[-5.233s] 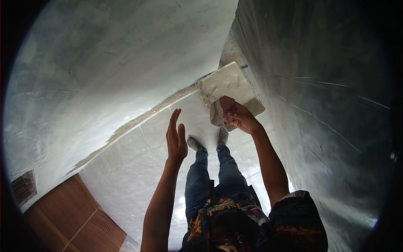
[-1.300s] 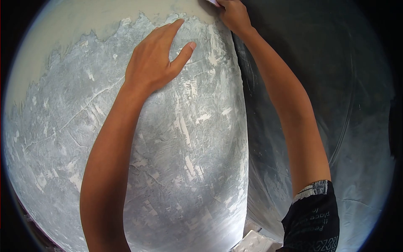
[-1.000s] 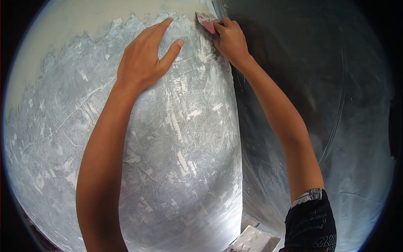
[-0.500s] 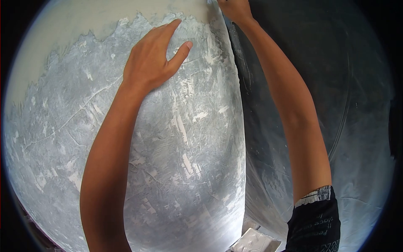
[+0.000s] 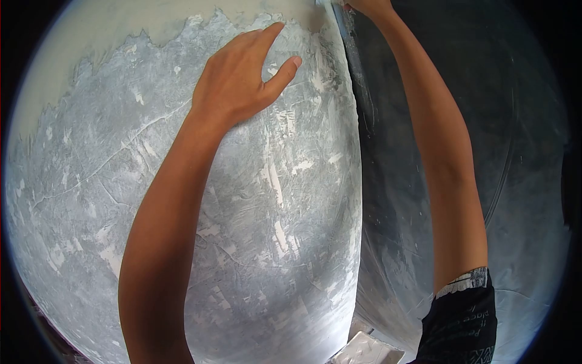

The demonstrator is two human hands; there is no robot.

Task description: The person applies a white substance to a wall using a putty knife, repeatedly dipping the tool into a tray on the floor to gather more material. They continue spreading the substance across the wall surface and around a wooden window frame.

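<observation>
A rough grey wall surface (image 5: 145, 121) with white smears fills the left and middle of the view, with a smooth cream coating (image 5: 79, 42) along its upper left. Against it lies my left hand (image 5: 245, 76), thumb spread from the fingers, holding nothing. At the top edge, right of the wall's vertical edge, is my right hand (image 5: 371, 6); its fingers are mostly cut off by the frame. Beside those fingers a small part of a pale, blade-like thing (image 5: 330, 2) shows at the wall's edge. Whether my right hand grips it is hard to see.
Dark plastic-like sheeting (image 5: 527, 151) hangs on the right, beyond the wall's bright vertical edge. At the bottom, right of that edge, a tray (image 5: 368, 350) holds whitish paste. My right sleeve is black with a light cuff.
Both hands appear farther right in the view, my right hand also slightly higher. The wall's edge has shifted right too, so the view itself has moved. My left hand keeps its spread shape.
</observation>
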